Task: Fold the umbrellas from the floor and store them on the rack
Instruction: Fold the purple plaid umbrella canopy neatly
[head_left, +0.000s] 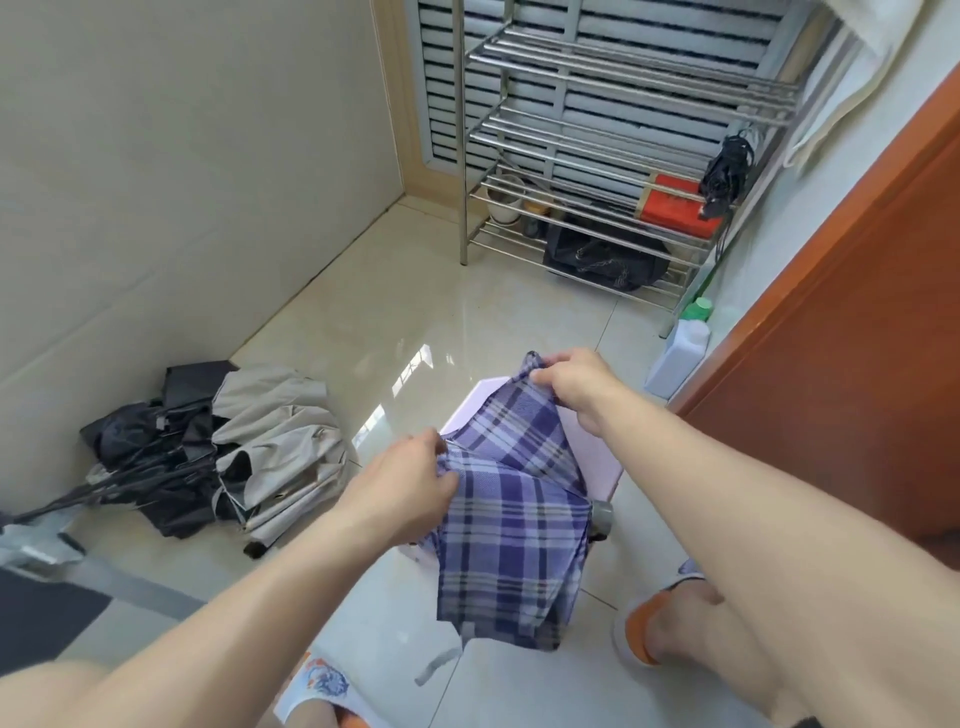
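Observation:
A purple plaid umbrella hangs collapsed in front of me over a pink stool. My left hand grips its fabric on the left side. My right hand pinches the cloth at the far tip. On the floor to the left lies a heap of unfolded umbrellas: a beige one and a black one. The steel rack stands against the far wall, and a folded black umbrella rests at the right end of one shelf.
The rack's lower shelves carry a red box, a white pot and a dark bag. A white jug with a green cap stands by the orange door. My slippered foot is at the lower right.

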